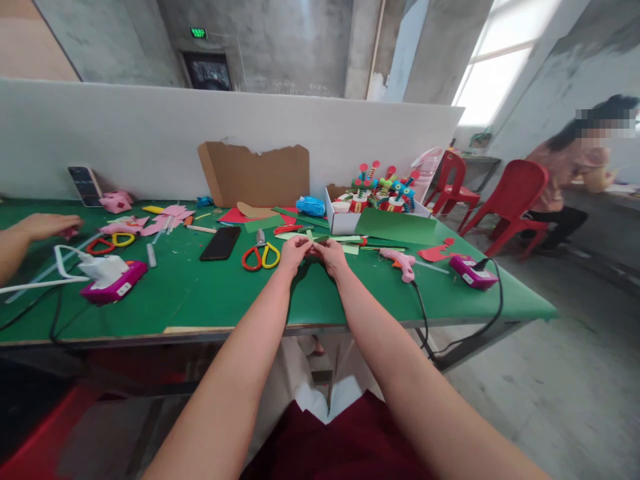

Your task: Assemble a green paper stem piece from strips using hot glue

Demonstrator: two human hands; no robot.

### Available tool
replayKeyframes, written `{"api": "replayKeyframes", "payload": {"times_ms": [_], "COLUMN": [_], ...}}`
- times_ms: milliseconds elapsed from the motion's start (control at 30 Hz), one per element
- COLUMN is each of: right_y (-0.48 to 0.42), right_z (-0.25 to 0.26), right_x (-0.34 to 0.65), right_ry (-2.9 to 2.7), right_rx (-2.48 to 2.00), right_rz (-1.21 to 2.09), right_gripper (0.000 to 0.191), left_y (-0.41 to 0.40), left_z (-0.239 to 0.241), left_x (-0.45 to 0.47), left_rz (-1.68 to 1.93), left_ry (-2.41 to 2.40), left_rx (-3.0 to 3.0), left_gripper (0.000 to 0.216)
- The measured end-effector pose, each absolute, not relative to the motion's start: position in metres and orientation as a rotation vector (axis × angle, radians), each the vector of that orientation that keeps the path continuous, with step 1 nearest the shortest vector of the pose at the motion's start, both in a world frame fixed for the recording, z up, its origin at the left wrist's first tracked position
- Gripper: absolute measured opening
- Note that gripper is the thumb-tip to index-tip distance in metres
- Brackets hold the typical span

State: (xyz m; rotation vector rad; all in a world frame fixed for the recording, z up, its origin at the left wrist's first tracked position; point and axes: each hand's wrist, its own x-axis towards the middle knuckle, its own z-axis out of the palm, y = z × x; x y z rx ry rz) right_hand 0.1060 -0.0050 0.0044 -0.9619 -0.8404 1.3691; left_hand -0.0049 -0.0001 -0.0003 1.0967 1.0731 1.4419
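Note:
My left hand (295,253) and my right hand (332,256) meet over the green tabletop near its front edge. Their fingertips are pinched together on a narrow light green paper strip (310,236), whose upper end sticks up between them. The fingers hide the rest of it. Just left of my left hand lie scissors (261,253) with one red and one yellow handle. Pieces of light green paper (351,249) lie beyond my right hand. A pink glue gun (401,263) with a cord rests farther to the right.
A black phone (220,244) lies to the left. Purple power sockets (474,272) sit at both sides, cords trailing. A white box (345,223) at the back holds colourful paper figures. At far left is another person's hand (50,225). A person sits beyond red chairs (520,193).

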Motion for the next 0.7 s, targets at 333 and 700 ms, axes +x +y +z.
{"api": "replayKeyframes", "payload": {"times_ms": [333,700], "right_y": [-0.0041,-0.0046], "right_z": [0.0033,0.0039], "right_x": [0.1064,0.1078], "right_ry": [-0.831,-0.844], "right_rx": [-0.955,-0.946], "right_rz": [1.382,1.406], "right_gripper": [0.025,0.023], "left_y": [-0.0019,0.0000], "left_z": [0.0012,0.0007], "left_x": [-0.0044,-0.0050], "left_rz": [1.447,1.462], "left_ry": [1.060,1.079], "left_rx": [1.108,1.136], "left_gripper": [0.025,0.018]}}
